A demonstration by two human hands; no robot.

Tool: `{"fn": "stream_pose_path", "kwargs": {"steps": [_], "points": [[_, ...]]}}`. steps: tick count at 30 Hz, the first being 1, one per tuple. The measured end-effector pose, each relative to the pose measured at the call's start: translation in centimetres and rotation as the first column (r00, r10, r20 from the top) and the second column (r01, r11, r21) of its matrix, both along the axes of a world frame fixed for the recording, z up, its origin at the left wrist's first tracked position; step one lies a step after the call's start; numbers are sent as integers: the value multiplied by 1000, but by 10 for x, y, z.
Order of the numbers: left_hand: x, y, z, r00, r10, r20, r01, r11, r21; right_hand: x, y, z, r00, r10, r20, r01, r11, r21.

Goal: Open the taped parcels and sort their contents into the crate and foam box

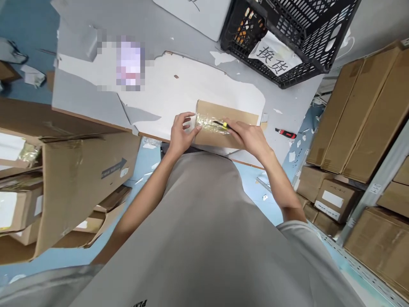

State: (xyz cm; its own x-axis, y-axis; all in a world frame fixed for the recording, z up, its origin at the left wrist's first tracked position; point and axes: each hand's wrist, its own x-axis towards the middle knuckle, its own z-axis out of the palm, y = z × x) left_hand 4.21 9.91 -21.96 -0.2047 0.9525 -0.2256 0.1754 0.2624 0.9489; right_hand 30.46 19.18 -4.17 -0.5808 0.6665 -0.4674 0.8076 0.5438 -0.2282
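Observation:
A brown cardboard box (228, 110) lies on the table in front of me, with a strip of clear shiny tape (206, 122) along its top. My left hand (181, 133) is at the box's left end, fingers apart and curved, the thumb touching the edge near the tape. My right hand (251, 135) is closed around a black and yellow cutter knife (225, 125). Its dark tip points left and lies over the tape; whether it has cut in, I cannot tell. The right palm hides part of the box's right side.
A red and black utility knife (286, 133) lies to the right on the table. A black plastic crate (277, 42) with a paper label stands at the back right. Large open cartons (86, 170) are at the left, and stacked boxes (361, 115) fill shelving at the right.

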Motion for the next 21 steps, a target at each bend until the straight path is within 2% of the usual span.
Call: {"fn": "stream_pose_path", "kwargs": {"steps": [3,7,12,21], "points": [[1,3,11,999,-39,21,39,999,7,-34,5,5,967,150,204,-143,988,-51],[4,6,20,993,-25,116,30,999,-39,-55,12,6,913,256,319,-236,967,-98],[7,7,17,987,-13,158,18,999,-32,-61,17,4,872,301,387,-278,954,-117],[8,7,15,987,-11,162,16,999,-32,-71,20,-1,859,331,391,-306,944,-128]]}}
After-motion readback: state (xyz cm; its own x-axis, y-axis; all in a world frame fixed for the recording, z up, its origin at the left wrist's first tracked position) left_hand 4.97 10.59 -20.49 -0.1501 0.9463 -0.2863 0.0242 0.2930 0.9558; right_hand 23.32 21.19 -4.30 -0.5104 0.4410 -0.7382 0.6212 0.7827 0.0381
